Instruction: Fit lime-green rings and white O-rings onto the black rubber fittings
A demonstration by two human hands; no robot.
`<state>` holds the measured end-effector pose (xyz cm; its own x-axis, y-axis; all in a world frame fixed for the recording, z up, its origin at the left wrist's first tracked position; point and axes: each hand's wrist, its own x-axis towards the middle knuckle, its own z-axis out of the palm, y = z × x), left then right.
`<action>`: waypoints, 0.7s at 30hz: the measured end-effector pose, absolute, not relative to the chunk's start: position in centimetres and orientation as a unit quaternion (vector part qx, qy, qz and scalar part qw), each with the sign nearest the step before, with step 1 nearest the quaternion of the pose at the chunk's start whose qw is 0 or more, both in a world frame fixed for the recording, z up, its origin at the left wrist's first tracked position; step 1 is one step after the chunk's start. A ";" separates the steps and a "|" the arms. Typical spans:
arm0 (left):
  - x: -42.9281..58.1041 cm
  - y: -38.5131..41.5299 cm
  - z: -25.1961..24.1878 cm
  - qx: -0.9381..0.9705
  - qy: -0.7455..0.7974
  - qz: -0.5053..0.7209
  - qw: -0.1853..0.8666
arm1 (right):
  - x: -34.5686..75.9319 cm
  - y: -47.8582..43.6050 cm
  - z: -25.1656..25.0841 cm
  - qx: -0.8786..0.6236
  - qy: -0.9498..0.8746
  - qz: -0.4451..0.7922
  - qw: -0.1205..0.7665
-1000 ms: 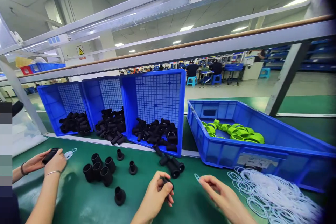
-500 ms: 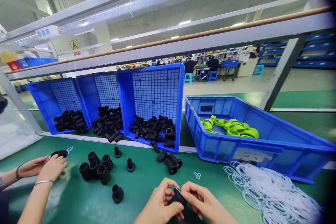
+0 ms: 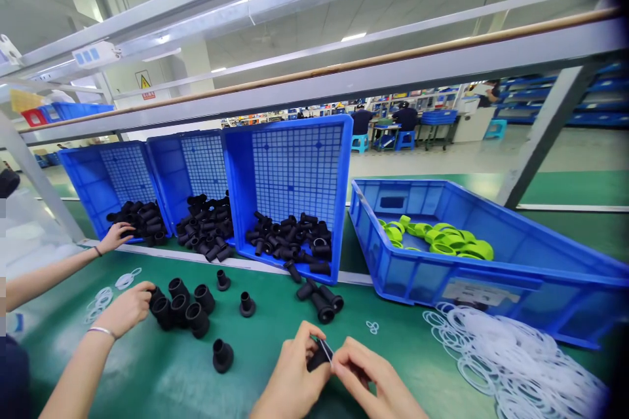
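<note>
Near the bottom edge, my left hand (image 3: 293, 376) is closed round a black tubular fitting (image 3: 317, 359), partly hidden by the fingers. A thin white ring (image 3: 326, 348) lies across the fitting's end, pulled taut toward my right hand (image 3: 376, 380). The fingertips of that hand pinch the ring at the fitting's edge. Just beyond, a few small white rings (image 3: 372, 327) lie on the green table (image 3: 275, 347). A flanged black fitting (image 3: 223, 356) stands upright to the left of my hands. More black flanged fittings (image 3: 322, 306) lie tipped over in front of them.
Blue bins (image 3: 344, 209) of black fittings stand on their sides along the back. A blue crate (image 3: 407, 281) holds green rings (image 3: 445, 239); white rings (image 3: 521, 360) are heaped before it. At left, a co-worker's hands (image 3: 125, 308) touch a bin's fittings and a cluster of black cylinders (image 3: 198, 321).
My hands have turned the fitting, and the white ring now stretches as a visible line to my right fingertips. The co-worker's hands have parted, one to the bin, one to the standing cylinders.
</note>
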<state>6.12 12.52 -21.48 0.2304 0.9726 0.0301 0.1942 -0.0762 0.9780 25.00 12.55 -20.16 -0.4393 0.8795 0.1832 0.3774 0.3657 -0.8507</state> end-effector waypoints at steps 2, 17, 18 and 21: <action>6.2 12.8 -21.4 0.553 0.451 0.434 0.549 | 25.0 12.6 -20.3 -0.425 -0.766 0.356 0.325; 7.2 12.6 -22.3 0.438 0.215 0.448 0.749 | 25.8 13.6 -19.9 -0.351 -0.633 0.606 0.330; 7.2 12.6 -22.4 0.430 0.197 0.440 0.763 | 25.6 13.3 -19.6 -0.318 -0.622 0.638 0.323; 7.4 12.4 -23.0 0.404 0.151 0.421 0.798 | 25.4 13.1 -19.3 -0.298 -0.610 0.669 0.303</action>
<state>7.37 12.38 -23.01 0.6002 0.7937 0.0987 -0.5498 0.3198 0.7716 25.44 13.08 -19.27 -0.6396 0.7682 -0.0286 -0.0422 -0.0722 -0.9965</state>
